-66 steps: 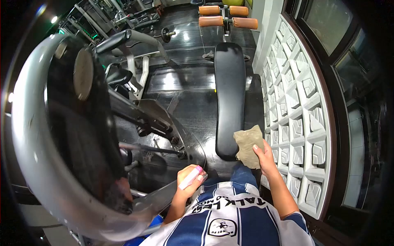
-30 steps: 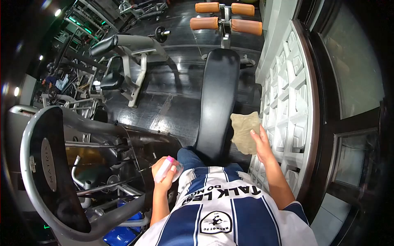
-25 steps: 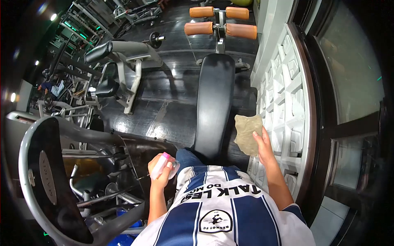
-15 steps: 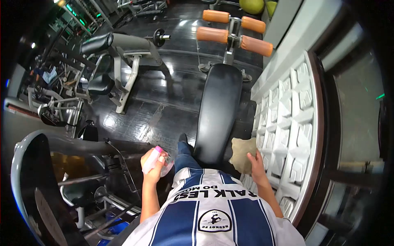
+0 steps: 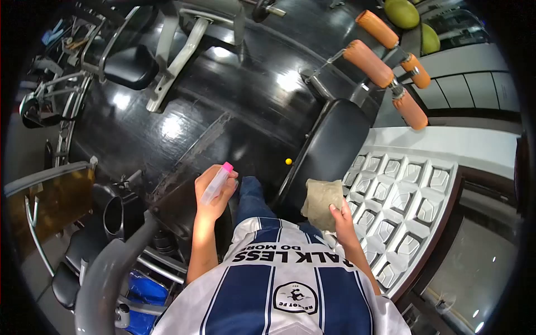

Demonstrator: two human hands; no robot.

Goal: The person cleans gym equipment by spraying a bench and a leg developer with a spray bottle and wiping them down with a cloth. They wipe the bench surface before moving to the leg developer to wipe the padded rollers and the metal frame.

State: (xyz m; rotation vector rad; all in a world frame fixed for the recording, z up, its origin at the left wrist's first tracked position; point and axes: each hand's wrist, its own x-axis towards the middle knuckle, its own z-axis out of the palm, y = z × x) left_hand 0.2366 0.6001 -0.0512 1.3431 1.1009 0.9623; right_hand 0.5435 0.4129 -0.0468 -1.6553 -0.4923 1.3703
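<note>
A clear bottle (image 5: 215,185) with a pink cap is in my left hand (image 5: 209,195), its fingers wrapped round it in front of my body. On the other side, my right hand (image 5: 344,220) grips a folded beige cloth (image 5: 322,204), thumb on top. Just beyond the cloth lies the black padded bench (image 5: 329,151), which has orange foam rollers (image 5: 368,63) at its far end. The cloth hangs near the bench's close end, and I cannot tell whether they touch.
White textured wall panels (image 5: 399,206) run along the right. A grey machine frame (image 5: 111,279) stands close at the left. Another machine with a black seat (image 5: 131,68) is at the upper left. Green balls (image 5: 401,14) sit at the upper right.
The view has turned, so the bench and rollers now slant to the upper right. The bottle is more upright and more visible in my left hand. Both hands keep their holds.
</note>
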